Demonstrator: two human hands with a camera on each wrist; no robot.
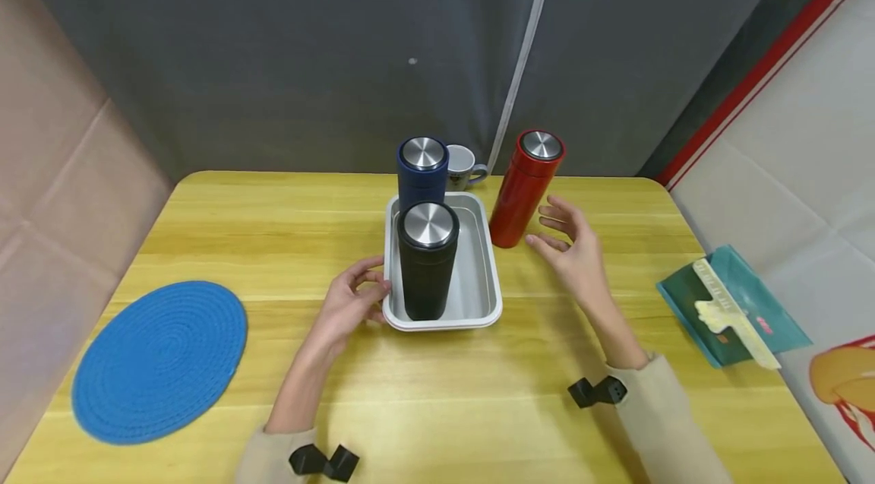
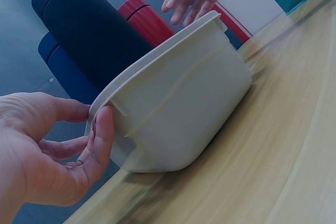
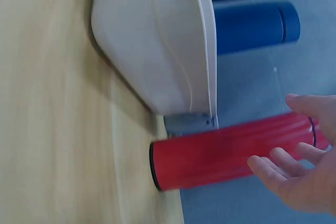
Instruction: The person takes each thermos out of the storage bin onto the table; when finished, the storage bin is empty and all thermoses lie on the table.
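Note:
A white plastic tub (image 1: 478,271) sits at mid-table, with a black thermos (image 1: 428,271) and a blue thermos (image 1: 414,184) standing in it, the blue one behind. My left hand (image 1: 352,302) pinches the tub's left rim between thumb and fingers, as the left wrist view shows up close. Just right of the tub a red thermos (image 1: 519,195) stands on the table. Beside it is my right hand (image 1: 573,248), fingers spread and slightly bent, holding nothing. The right wrist view has those fingertips overlapping the upper part of the red thermos (image 3: 226,153).
Behind the tub stands a mug (image 1: 459,165), partly hidden. A round blue woven mat (image 1: 160,362) lies at the left of the wooden table (image 1: 437,408). On the right edge is a teal pouch (image 1: 759,302) with a pale yellow clip (image 1: 731,309). A grey partition (image 1: 307,58) rises behind.

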